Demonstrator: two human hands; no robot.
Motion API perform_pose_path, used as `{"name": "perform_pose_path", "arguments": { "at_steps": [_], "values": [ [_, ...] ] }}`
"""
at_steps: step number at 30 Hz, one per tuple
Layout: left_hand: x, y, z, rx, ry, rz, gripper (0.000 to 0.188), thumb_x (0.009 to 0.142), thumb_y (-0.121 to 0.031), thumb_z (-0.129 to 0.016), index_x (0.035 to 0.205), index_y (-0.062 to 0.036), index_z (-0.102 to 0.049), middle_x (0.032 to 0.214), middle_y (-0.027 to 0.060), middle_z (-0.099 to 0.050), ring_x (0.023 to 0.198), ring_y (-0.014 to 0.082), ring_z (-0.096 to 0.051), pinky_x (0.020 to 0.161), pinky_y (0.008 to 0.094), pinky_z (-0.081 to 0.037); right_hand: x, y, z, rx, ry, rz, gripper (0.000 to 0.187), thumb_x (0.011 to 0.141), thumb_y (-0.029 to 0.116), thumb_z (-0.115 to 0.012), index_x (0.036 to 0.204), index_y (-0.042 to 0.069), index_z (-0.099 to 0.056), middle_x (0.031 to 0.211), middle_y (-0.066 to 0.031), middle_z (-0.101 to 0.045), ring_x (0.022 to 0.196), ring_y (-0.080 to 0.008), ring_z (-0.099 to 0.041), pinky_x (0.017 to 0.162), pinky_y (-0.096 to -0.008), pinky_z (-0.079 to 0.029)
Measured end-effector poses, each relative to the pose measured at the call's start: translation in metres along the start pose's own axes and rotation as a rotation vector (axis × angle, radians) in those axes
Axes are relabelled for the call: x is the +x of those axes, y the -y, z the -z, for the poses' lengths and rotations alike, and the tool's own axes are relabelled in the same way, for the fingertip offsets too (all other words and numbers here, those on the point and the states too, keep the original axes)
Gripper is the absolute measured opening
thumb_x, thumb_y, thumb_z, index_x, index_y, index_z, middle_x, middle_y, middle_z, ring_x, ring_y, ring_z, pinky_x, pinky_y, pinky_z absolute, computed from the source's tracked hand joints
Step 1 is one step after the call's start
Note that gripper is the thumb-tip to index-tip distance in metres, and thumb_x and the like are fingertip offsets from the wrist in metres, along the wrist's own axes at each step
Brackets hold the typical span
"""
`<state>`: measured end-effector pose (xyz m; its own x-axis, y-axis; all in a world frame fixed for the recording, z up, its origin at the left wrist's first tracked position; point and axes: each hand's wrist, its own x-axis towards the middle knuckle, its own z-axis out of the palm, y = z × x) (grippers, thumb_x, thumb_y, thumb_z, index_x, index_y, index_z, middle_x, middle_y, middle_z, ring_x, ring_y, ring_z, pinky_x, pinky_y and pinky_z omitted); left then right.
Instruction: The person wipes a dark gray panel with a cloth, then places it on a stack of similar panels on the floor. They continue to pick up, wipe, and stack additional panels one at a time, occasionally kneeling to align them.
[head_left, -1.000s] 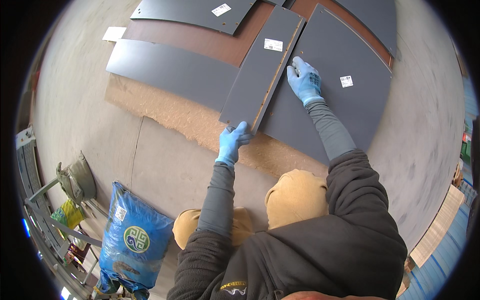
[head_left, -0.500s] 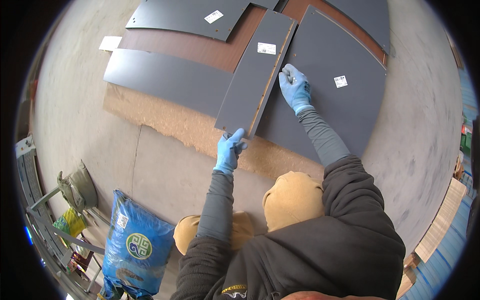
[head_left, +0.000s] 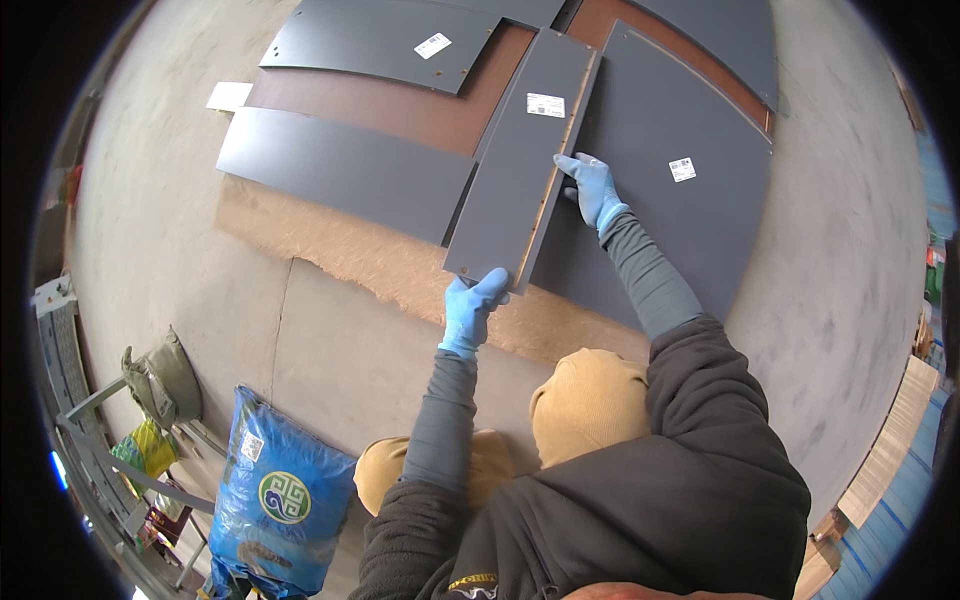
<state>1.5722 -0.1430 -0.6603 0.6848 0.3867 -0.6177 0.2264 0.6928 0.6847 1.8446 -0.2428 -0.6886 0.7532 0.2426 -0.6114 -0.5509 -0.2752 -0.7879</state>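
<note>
A narrow dark grey panel (head_left: pixel 520 190) with a white label and a groove along its right edge lies between my two gloved hands. At its near end my left hand (head_left: pixel 470 315) is closed on the edge, thumb on top, with the other fingers partly hidden beneath. Along the grooved right edge, about midway, my right hand (head_left: pixel 594 190) pinches the panel; some of its fingers are hidden under it. A dark gap shows along the panel's left side. To the right lies a wide grey board (head_left: pixel 660 220) with a small label.
More grey boards (head_left: pixel 340 150) and a reddish-brown board (head_left: pixel 390 108) lie on the far side. Under them is a brown sheet (head_left: pixel 330 245) with a ragged edge. A blue sack (head_left: pixel 275 490) stands at the near left, beside a metal frame (head_left: pixel 150 485) and an olive bag (head_left: pixel 165 380).
My right hand has gone from loosely curled above the wide board to pinching the narrow panel's edge. The panel has shifted slightly toward me and right, and the gap on its left has widened.
</note>
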Motion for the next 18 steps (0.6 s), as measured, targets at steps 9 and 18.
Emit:
{"name": "perform_pose_path", "arguments": {
  "at_steps": [9,18],
  "values": [
    [0.013,0.002,0.007,0.024,0.014,-0.014,0.022,0.090,-0.020,-0.081,0.102,-0.0047,-0.069,0.086,0.0015,-0.067,0.068,0.0104,-0.059,0.064,0.0254,-0.046,0.000,0.010,0.007,-0.112,0.146,0.076,0.024,0.098,0.035,-0.070,0.115,0.018,-0.071,0.111,0.0080,-0.070,0.103,-0.0081,-0.059,0.085,-0.0316,-0.043],
    [0.027,0.012,0.004,-0.096,0.012,-0.016,0.023,0.093,-0.012,-0.079,0.112,-0.0055,-0.068,0.093,0.0005,-0.067,0.072,0.0104,-0.060,0.065,0.0261,-0.053,0.006,0.014,0.004,-0.109,0.101,0.024,0.090,0.094,0.029,-0.080,0.158,-0.012,-0.034,0.156,-0.0227,-0.051,0.129,-0.0278,-0.060,0.091,-0.0389,-0.057]
  ]
}}
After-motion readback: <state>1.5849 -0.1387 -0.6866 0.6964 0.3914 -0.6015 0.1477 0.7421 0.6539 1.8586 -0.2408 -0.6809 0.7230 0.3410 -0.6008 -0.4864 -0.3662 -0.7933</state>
